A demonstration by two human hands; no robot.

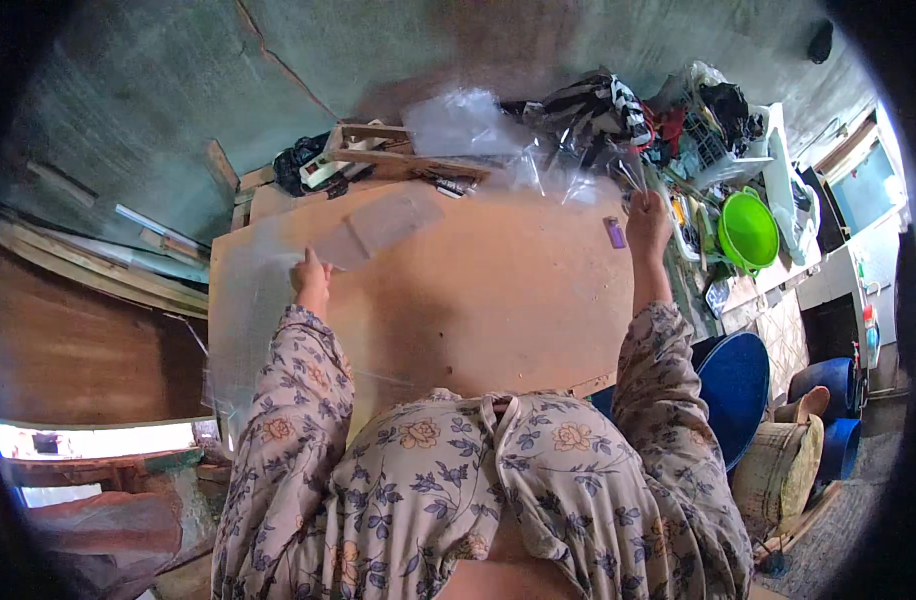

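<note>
Centrally placed surface (478,300): a broad tan board filling the middle of the frame, with a few small dark marks.
Right hand (648,225): right of centre, raised and closed, gripping a corner of thin clear film (580,186).
Clear film: shiny and crinkled, spreading from the right hand toward the upper centre.
Left hand (313,282): left of centre, thumb up, beside translucent plastic pieces (388,225); whether it grips them, I cannot tell.
Translucent plastic pieces: flat on the surface, upper left of centre.
Small purple object (616,232): on the surface, just left of the right hand.
Upper edge: a wooden frame (378,150), a pale plastic stack (463,122) and a black-and-white striped bundle (593,108).
Right side: a bright green basin (749,230) above a large blue tub (736,400).
Sleeves (303,385): loose, pale, floral-printed, reaching up from the lower edge.
Wall (168,110): grey-green, across the top.
</note>
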